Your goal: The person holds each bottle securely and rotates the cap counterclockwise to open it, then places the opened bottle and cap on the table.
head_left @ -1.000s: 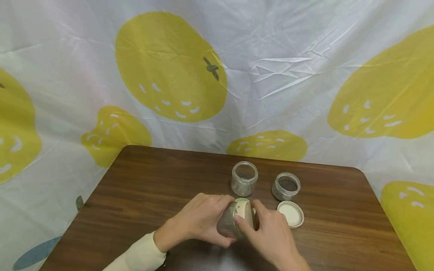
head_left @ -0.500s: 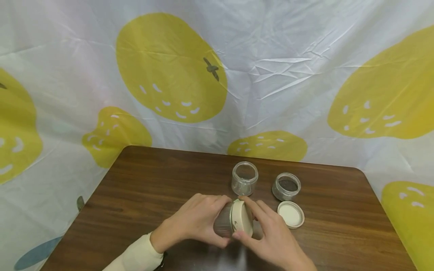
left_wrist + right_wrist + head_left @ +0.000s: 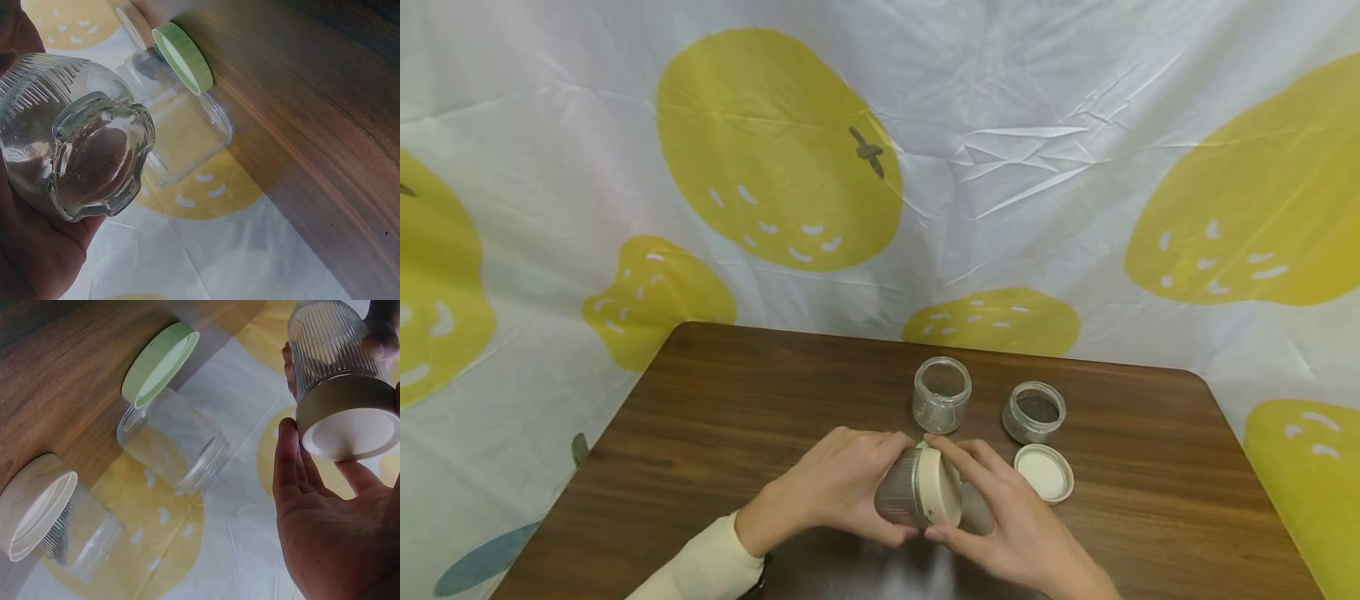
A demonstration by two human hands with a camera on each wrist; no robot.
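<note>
My left hand (image 3: 842, 483) grips a ribbed glass jar (image 3: 897, 492) around its body, tilted over so its top points right. A beige lid (image 3: 942, 492) sits on the jar's mouth. With fingertips and thumb, my right hand (image 3: 1007, 517) holds that lid by its rim. From the right wrist, the lid's pale flat top (image 3: 350, 434) shows above the open palm, and the ribbed glass (image 3: 328, 344) lies behind it. The left wrist view shows the jar's scalloped base (image 3: 103, 156) with my left hand (image 3: 47, 262) beneath it.
Behind the hands stands a clear open jar (image 3: 940, 408), with a green lid (image 3: 184, 59) near it. A shorter open glass jar (image 3: 1030, 421) stands to its right. In front of that lies a loose lid (image 3: 1043, 473), white inside up, on the brown wooden table (image 3: 760, 392).
My right hand's fingers have shifted from across the lid to its rim, and the hand sits slightly farther right. The lid's top now faces more toward the head camera. My left hand keeps its grip.
</note>
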